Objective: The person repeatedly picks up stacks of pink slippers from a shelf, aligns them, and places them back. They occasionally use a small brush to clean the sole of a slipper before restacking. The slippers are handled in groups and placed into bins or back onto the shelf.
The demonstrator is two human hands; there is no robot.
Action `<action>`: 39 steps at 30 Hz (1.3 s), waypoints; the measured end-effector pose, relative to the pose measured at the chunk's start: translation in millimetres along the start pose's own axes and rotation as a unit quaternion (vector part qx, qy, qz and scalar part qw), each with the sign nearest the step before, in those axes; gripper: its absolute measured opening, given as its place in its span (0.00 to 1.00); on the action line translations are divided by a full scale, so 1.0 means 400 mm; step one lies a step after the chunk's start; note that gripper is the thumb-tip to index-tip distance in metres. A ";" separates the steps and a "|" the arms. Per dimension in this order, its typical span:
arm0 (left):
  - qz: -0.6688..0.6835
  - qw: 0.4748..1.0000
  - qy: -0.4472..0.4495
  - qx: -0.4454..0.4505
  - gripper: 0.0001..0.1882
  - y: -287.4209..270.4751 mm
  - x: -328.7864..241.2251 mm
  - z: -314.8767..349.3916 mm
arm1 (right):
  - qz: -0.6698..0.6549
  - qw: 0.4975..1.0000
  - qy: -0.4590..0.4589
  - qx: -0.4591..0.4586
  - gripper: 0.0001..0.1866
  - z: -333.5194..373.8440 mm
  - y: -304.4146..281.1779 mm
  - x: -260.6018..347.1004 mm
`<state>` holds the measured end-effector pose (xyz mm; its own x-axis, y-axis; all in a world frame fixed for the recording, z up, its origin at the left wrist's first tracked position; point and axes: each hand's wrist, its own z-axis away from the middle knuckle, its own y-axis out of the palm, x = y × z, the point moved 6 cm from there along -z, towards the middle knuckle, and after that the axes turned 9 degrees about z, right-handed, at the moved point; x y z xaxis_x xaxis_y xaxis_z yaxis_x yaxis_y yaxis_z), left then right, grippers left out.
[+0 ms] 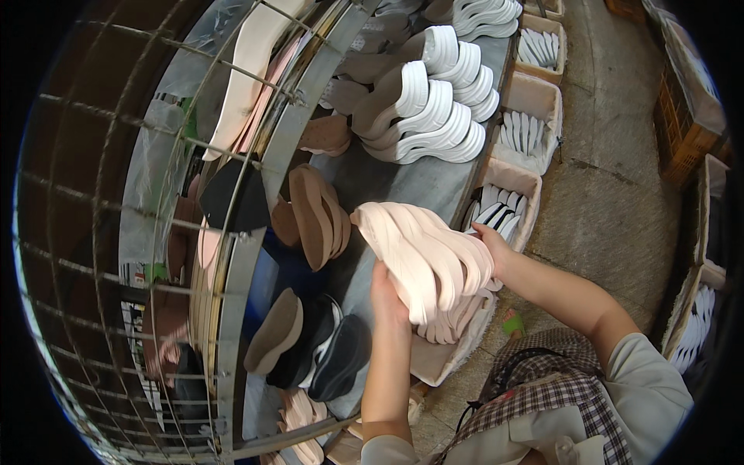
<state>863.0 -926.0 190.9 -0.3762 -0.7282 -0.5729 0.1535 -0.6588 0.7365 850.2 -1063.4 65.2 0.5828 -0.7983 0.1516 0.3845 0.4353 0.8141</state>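
Observation:
Between my two hands is a row of pale pink shoe soles (422,252), several pressed side by side. My left hand (389,294) grips the near left side of the bunch, its fingers partly hidden beneath. At the other end my right hand (494,246) closes around the soles. Just below them stands a lined basket (465,355) with more pink soles (449,322) in it. On the grey metal table, brown soles (316,217) lean together left of the held bunch. Nearer to me are black soles (337,360) and a tan sole (275,332).
White soles (434,116) stand in rows on the table's far part. Lined baskets of soles (535,128) line its right edge. A wire mesh rack (101,201) rises at left. Across the concrete floor (597,209) are an orange crate (682,128) and more baskets.

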 end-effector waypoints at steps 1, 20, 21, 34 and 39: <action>-0.027 0.999 0.011 -0.038 0.23 -0.020 -0.020 -0.037 | -0.023 1.000 -0.004 -0.007 0.22 -0.041 -0.004 0.002; -0.075 0.995 -0.007 -0.062 0.30 -0.019 -0.478 -0.962 | 0.009 0.925 -0.300 -0.234 0.04 0.035 -0.228 0.036; -0.030 0.997 -0.029 -0.071 0.31 -0.036 -0.469 -1.005 | 0.029 0.917 -0.286 -0.278 0.04 0.075 -0.278 0.009; -0.087 0.995 0.040 -0.025 0.32 -0.164 -0.584 -1.159 | 0.029 0.886 -0.206 -0.414 0.03 0.219 -0.497 -0.242; 0.066 0.991 0.039 -0.113 0.25 -0.104 -0.575 -1.099 | 0.080 0.901 -0.231 -0.359 0.02 0.196 -0.483 -0.199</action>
<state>1344.9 -814.1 134.0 -0.2687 -0.8173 -0.5097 0.4002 -0.5761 0.7127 673.4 -1116.4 -60.2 0.3760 -0.7170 0.5870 0.7820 0.5854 0.2140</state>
